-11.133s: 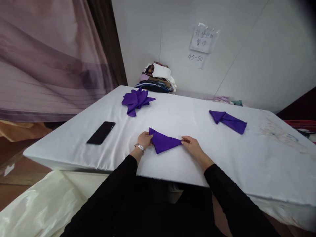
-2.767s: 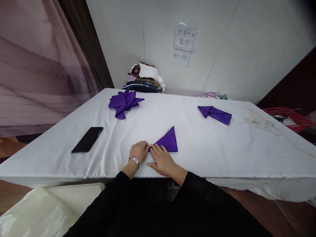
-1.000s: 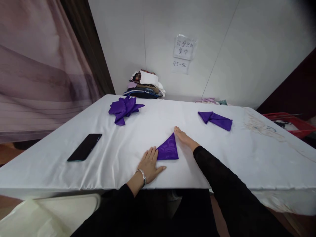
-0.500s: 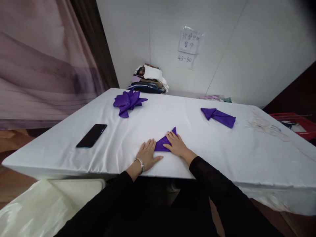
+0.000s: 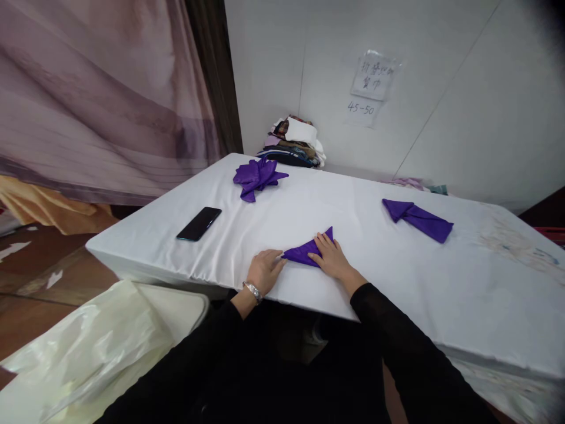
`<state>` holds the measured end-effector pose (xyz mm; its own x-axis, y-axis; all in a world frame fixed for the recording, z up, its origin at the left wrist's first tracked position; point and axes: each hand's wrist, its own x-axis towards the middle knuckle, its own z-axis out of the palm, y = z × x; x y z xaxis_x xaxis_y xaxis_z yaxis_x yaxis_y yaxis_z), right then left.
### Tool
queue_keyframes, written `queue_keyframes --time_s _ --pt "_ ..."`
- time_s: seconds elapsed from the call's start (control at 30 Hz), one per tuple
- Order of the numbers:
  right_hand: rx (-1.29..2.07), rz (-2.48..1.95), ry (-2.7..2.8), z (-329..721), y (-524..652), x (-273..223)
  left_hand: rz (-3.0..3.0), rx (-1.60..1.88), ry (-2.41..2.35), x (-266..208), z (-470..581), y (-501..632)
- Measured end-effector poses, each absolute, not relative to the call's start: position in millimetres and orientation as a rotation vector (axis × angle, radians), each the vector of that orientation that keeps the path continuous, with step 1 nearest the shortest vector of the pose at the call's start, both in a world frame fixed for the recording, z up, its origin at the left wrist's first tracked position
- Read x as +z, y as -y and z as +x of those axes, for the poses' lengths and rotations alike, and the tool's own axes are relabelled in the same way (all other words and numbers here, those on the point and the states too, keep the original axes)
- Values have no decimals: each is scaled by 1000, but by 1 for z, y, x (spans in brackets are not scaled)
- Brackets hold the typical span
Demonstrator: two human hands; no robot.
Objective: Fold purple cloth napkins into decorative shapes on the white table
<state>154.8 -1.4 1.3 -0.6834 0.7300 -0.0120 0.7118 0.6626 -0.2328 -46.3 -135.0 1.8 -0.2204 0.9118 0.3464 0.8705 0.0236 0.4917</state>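
Observation:
A small purple cloth napkin (image 5: 301, 253), folded into a slim triangle, lies near the front edge of the white-covered table (image 5: 335, 203). At its left point is my left hand (image 5: 263, 272), thumb and fingers pinched together on the tip, with a bracelet at the wrist. My right hand (image 5: 332, 258) rests flat over the napkin's right part, fingers stretched and a little apart, hiding some of the cloth. The napkin's upper right tip sticks out past those fingers.
A purple flower-shaped folded cloth (image 5: 257, 178) sits at the back left, a black phone (image 5: 199, 224) before it. On the right lies another folded purple cloth (image 5: 419, 219). Stacked clothes (image 5: 295, 144) stand behind the table; plastic sheeting (image 5: 101, 347) covers something at lower left.
My left hand has gone from lying flat beside the napkin to pinching its left tip. The napkin looks narrower. My right hand stays on it. The whole view has swung left.

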Motion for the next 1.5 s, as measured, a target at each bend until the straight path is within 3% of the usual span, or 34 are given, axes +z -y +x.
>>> queue_keyframes --time_s 0.37,0.5,0.73,1.5 --pt "367 -1236 2766 154 4 5 1564 814 -2211 26 -34 102" --pt "371 -1230 2760 155 4 6 1950 890 -2074 26 -45 110" --pt "384 -1246 2774 154 5 8 2594 546 -1798 20 -43 102" --pt "311 -1033 2937 168 11 12 2471 364 -1856 9 -55 103"
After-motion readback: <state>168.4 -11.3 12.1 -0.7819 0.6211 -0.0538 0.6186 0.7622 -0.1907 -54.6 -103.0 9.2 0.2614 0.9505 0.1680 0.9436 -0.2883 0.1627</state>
